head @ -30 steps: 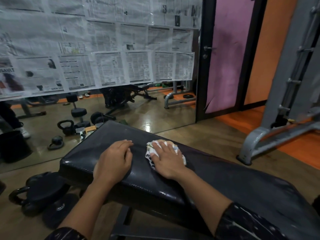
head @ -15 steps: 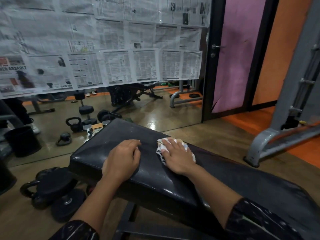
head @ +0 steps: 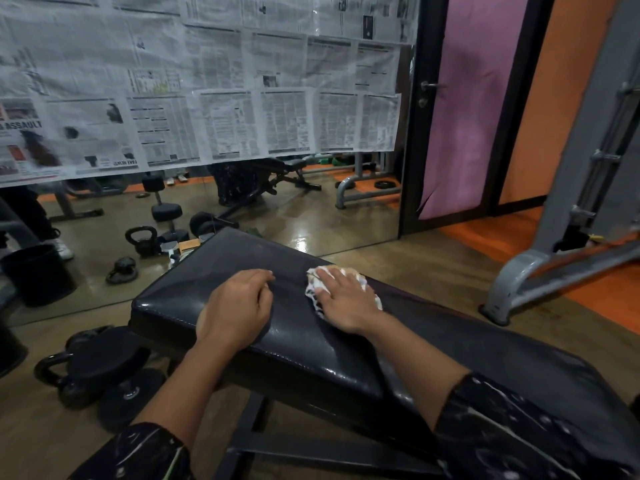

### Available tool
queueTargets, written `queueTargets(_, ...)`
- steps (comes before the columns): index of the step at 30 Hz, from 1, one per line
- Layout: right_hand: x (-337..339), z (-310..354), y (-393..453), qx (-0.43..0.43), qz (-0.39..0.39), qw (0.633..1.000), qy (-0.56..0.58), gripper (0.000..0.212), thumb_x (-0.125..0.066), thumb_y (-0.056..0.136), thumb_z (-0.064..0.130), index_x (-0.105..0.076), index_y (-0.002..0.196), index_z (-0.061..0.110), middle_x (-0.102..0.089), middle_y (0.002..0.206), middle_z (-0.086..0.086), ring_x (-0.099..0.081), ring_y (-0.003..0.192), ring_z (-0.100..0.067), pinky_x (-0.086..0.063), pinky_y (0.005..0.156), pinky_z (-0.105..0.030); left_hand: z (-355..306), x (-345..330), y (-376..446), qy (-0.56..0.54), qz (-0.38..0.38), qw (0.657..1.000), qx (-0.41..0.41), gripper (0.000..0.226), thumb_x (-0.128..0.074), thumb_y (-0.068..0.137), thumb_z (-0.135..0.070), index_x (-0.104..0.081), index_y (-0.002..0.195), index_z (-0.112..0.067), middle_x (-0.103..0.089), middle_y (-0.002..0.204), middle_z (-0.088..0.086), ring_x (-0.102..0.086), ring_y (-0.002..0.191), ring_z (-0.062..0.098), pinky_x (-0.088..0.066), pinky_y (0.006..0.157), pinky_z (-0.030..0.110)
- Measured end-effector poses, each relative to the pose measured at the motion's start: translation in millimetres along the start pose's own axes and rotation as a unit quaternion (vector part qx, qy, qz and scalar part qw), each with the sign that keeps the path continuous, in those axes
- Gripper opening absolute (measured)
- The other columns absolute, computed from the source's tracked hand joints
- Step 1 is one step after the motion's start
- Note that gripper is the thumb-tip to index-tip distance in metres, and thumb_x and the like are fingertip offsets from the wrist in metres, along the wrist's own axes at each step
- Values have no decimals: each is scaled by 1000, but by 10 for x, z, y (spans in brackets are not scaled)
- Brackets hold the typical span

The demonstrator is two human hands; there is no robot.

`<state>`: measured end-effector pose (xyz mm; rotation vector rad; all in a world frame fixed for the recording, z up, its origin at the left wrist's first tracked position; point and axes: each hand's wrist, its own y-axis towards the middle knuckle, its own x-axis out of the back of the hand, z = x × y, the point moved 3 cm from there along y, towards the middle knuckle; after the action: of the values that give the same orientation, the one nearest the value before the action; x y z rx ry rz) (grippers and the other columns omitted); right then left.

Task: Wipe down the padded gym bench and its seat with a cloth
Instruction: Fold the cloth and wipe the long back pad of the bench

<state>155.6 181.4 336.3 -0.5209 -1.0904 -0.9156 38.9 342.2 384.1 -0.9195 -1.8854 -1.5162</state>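
Observation:
A black padded gym bench [head: 194, 285] runs from the middle of the view down to the lower right, its surface shiny. My right hand [head: 346, 303] presses flat on a crumpled white patterned cloth [head: 313, 282] near the pad's far edge; most of the cloth is hidden under the palm. My left hand [head: 239, 306] rests palm down on the pad just left of it, fingers loosely curled, holding nothing.
Kettlebells and a dumbbell [head: 93, 372] lie on the floor at the bench's left. A mirror wall [head: 304, 216] covered in newspaper stands behind. A grey machine frame [head: 540, 271] sits at right on the orange floor. A black bucket [head: 34, 275] shows at far left.
My right hand and the cloth have slid a little toward the pad's far edge. The left hand stays in place on the pad. My head has shifted, so the view moved slightly.

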Motion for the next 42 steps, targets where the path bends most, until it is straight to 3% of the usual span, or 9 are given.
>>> queueTargets(4, -106, 263, -358, 74, -8, 997, -9, 51, -20, 100, 48, -8, 150, 41, -3, 161, 8, 3, 147, -19, 2, 116, -50, -43, -33, -61, 2, 10, 1000, -2, 28, -52, 89, -17, -66, 113, -16, -67, 115, 0, -61, 107, 13, -46, 88, 27)
queueTargets(8, -94, 2, -770, 152, -9, 988, 1, 50, -20, 99, 52, -6, 147, 49, -4, 159, 16, 3, 146, -9, 0, 118, -42, -51, -13, -79, 4, 2, 1000, -17, 26, -55, 88, -18, -68, 109, -17, -69, 110, -3, -63, 103, 12, -50, 84, 29)
queueTargets(12, -13, -316, -413, 68, -15, 998, 2, 51, -20, 98, 53, -12, 148, 46, -10, 159, 14, -3, 146, -8, -7, 117, -46, -20, -15, -88, 26, 6, 999, -34, 29, -52, 84, -26, -73, 103, -20, -72, 106, -4, -65, 103, 11, -52, 82, 30)
queueTargets(16, 9, -116, 38, -4, -5, 1000, 2, 52, -20, 100, 48, -12, 150, 39, -6, 161, 9, 1, 147, -18, -1, 116, -52, 44, -16, -62, 48, 23, 997, -52, 40, -43, 82, -39, -73, 102, -24, -70, 111, -7, -62, 109, 9, -51, 87, 30)
queueTargets(20, -72, 136, -333, 82, -12, 997, -6, 51, -19, 100, 50, -7, 149, 43, -3, 161, 9, 4, 147, -17, 2, 117, -50, 36, -74, -78, 66, 50, 994, -76, 46, -37, 84, -45, -70, 109, -25, -67, 118, -10, -57, 116, 8, -47, 95, 30)
queueTargets(24, -28, -136, -654, 137, 5, 991, 1, 50, -19, 99, 53, -3, 146, 51, -2, 159, 17, 6, 145, -6, 2, 117, -41, 15, -141, -154, 71, 57, 992, -92, 50, -32, 87, -45, -66, 118, -22, -62, 125, -7, -51, 124, 7, -34, 106, 27)
queueTargets(31, 68, -270, 100, -35, -19, 999, 4, 51, -21, 100, 47, -14, 149, 38, -9, 160, 8, -2, 147, -18, -5, 117, -50, -15, -112, -83, 60, 50, 994, -82, 48, -35, 87, -43, -67, 115, -22, -63, 124, -7, -51, 123, 7, -35, 107, 28)
queueTargets(38, -95, 112, -638, 125, -26, 992, 2, 51, -22, 100, 49, -7, 148, 45, -3, 160, 14, 4, 146, -11, 1, 118, -44, 2, -99, -149, 68, 53, 993, -79, 50, -35, 86, -45, -66, 116, -22, -63, 124, -6, -51, 123, 7, -34, 107, 28)
queueTargets(42, 20, -290, -439, 83, -25, 996, -1, 51, -23, 99, 52, -12, 148, 46, -10, 159, 13, -3, 146, -10, -6, 117, -42, 5, -114, -109, 63, 45, 994, -80, 49, -35, 86, -44, -68, 115, -21, -64, 123, -6, -52, 122, 8, -36, 107, 29)
